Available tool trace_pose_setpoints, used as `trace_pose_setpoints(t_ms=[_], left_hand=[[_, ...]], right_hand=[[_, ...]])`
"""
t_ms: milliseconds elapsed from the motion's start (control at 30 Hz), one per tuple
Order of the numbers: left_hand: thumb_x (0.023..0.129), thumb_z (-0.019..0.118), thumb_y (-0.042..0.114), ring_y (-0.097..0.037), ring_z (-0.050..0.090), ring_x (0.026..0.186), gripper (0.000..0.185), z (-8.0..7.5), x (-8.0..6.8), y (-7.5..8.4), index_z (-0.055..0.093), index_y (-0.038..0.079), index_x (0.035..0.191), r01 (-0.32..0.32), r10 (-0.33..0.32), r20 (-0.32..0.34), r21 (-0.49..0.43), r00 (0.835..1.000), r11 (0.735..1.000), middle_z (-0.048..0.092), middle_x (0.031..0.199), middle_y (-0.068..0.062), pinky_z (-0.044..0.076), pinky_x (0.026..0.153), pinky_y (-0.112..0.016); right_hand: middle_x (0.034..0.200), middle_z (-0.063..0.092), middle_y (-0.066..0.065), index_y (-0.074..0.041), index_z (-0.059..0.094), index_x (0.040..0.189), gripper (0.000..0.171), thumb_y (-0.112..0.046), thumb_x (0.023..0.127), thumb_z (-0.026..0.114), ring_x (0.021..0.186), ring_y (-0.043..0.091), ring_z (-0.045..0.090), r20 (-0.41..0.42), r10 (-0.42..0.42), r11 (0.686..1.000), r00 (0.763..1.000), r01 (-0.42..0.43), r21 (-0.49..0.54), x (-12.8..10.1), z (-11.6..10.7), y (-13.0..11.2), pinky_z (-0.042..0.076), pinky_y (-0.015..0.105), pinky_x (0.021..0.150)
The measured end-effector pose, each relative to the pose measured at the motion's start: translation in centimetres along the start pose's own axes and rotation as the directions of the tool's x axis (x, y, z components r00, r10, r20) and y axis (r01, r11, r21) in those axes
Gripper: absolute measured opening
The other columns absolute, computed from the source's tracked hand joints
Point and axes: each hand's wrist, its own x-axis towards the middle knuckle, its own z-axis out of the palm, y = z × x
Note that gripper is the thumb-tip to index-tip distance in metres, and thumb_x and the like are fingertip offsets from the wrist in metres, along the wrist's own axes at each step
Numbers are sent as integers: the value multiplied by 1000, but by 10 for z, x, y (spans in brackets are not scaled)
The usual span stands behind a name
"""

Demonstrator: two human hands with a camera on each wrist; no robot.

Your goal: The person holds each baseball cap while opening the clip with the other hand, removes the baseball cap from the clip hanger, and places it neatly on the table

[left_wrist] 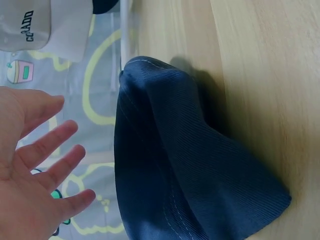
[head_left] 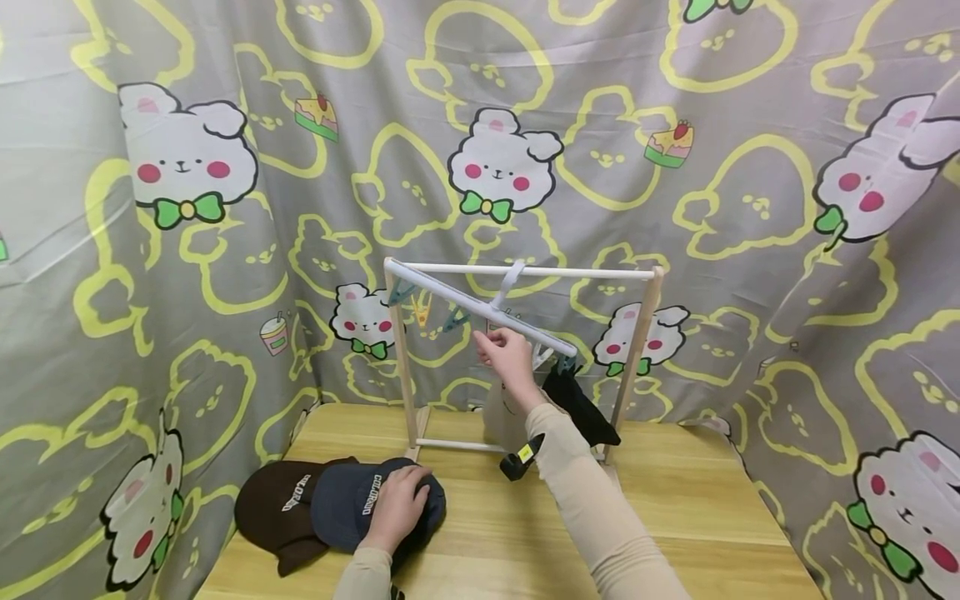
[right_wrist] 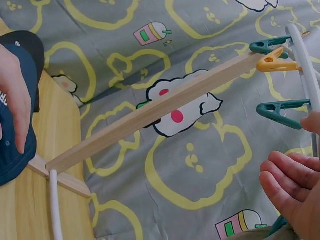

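My left hand [head_left: 401, 500] lies over a navy cap [head_left: 341, 508] with white lettering. In the left wrist view its fingers are spread beside the cap, pinching nothing. My right hand [head_left: 510, 358] is raised just under a white hanger [head_left: 450, 292], which slants down to the right from the rack's top rod. Its fingers are loosely bent, near a teal clothespin [head_left: 455, 318]. An orange clothespin [head_left: 422, 313] and another teal one [head_left: 401, 292] hang farther left. At the hanger's low end dangles a black item [head_left: 581, 404]; a beige cap [head_left: 498, 417] hangs partly behind my right hand.
A dark brown cap [head_left: 273, 504] lies on the wooden table [head_left: 480, 533], tucked against the navy one. The wooden rack's posts [head_left: 637, 358] stand at the back of the table. Patterned curtain [head_left: 615, 50] encloses the back and sides.
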Motion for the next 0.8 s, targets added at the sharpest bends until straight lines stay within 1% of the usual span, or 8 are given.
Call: trace_pose_setpoints(t_ms=[200,300,400,567,667,800], left_hand=[[88,71,13,-31,63,107,25,0,3,1,71,16,112,-20,20,-14,13,1000,1000,70,111,-7,51,93,-49],[88,71,13,-31,63,107,25,0,3,1,70,16,113,-23,24,-13,16,1000,1000,70,112,-8,51,93,-49],[88,71,12,-32,63,107,25,0,4,1,70,15,113,-19,19,-11,10,1000,1000,69,112,-9,51,93,-50],[87,71,11,-32,64,106,26,0,5,2,70,14,114,-29,29,-18,9,999,1000,70,110,-9,51,92,-49],[87,71,10,-32,64,104,26,-1,7,3,70,14,114,-41,42,-28,12,999,999,70,109,-8,52,91,-49],[88,70,10,-32,64,104,26,-3,9,6,70,13,114,-43,43,-31,5,999,999,70,110,-8,52,91,-49]], right_hand=[[80,74,17,0,71,97,31,-30,88,72,75,37,73,4,-7,1000,1000,7,-21,0,-6,1,60,30,61],[80,75,16,-2,72,95,29,-30,88,72,73,35,73,-1,-15,999,1000,15,-33,0,-9,3,59,26,59],[80,74,16,-2,72,93,29,-31,88,72,73,33,73,-1,-12,1000,1000,12,-26,0,-12,3,59,29,60],[82,74,17,-1,70,92,31,-31,88,72,71,29,73,1,-8,1000,1000,8,-13,0,-18,3,61,40,67],[83,74,19,0,70,93,30,-30,88,72,72,31,73,1,-8,1000,1000,8,-12,-1,-21,1,61,39,67],[84,73,21,1,70,92,28,-27,88,72,74,32,72,-10,-9,1000,1000,9,-8,0,-24,0,60,32,63]])
